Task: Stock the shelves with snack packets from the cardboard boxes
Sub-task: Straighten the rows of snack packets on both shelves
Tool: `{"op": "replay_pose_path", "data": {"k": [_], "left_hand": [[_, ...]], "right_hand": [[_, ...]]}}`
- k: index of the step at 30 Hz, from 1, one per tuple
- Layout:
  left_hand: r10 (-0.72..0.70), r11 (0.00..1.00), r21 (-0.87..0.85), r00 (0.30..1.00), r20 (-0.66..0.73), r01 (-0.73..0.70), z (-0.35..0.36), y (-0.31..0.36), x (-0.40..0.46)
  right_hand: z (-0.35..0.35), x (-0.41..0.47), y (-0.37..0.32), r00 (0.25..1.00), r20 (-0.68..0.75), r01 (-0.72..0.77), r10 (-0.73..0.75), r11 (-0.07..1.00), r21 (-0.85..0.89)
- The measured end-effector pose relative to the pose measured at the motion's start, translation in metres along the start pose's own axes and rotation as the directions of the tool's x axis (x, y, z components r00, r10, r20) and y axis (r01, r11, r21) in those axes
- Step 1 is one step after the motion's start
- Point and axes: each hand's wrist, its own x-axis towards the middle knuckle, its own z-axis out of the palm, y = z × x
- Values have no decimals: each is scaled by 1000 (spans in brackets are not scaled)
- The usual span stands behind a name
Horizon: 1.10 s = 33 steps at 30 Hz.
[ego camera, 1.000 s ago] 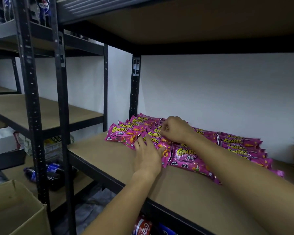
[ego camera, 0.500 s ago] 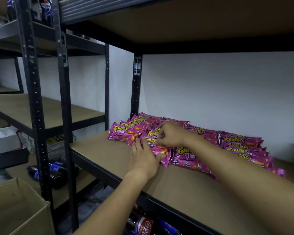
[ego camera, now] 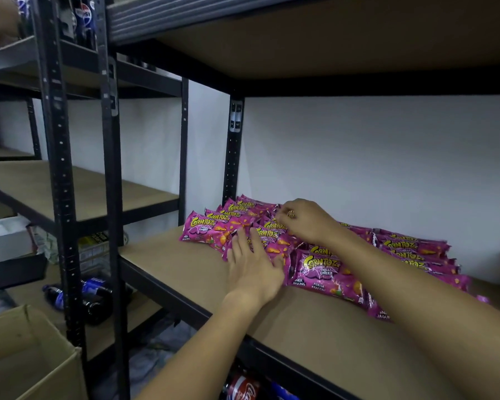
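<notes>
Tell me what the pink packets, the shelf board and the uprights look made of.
Pink packets: glossy plastic film, going by sheen and crinkles. Shelf board: matt brown, probably fibreboard. Uprights: black painted metal, likely steel, with punched holes.

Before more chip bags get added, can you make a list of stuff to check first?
1. Pink Corntoz packets lie on the shelf board, not over its edge: ok.
2. Left hand lies flat on the front packets: ok.
3. Right hand has let go of the back packets: not ok, fingers curled there.
4. Bare board in front: ok.
5. Cardboard box has packets left: cannot tell.
</notes>
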Motion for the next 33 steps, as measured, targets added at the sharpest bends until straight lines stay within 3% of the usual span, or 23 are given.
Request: {"op": "replay_pose_path", "data": {"k": [3, 7, 13, 19, 24, 33], "left_hand": [[-21, 998, -60, 1000, -14, 21, 2, 10, 9], [-87, 995, -61, 995, -56, 84, 14, 18, 19], [-164, 972, -186, 982, -94, 144, 28, 34, 31], [-141, 978, -174, 980, -144, 115, 40, 34, 35], [-143, 970, -217, 977, -161, 107, 43, 34, 33], [-156, 967, -224, 978, -138, 123, 45, 32, 36]], "right_hand": [[-2, 11, 13, 991, 20, -129, 129, 992, 4], [12, 28, 24, 956, 154, -229, 248, 964, -132], [33, 44, 43, 921, 238, -245, 307, 935, -258], [43, 49, 57, 901, 309, -210, 305, 928, -307], [34, 65, 51, 926, 204, -245, 318, 917, -316], [48, 72, 59, 900, 238, -260, 366, 887, -383]]}}
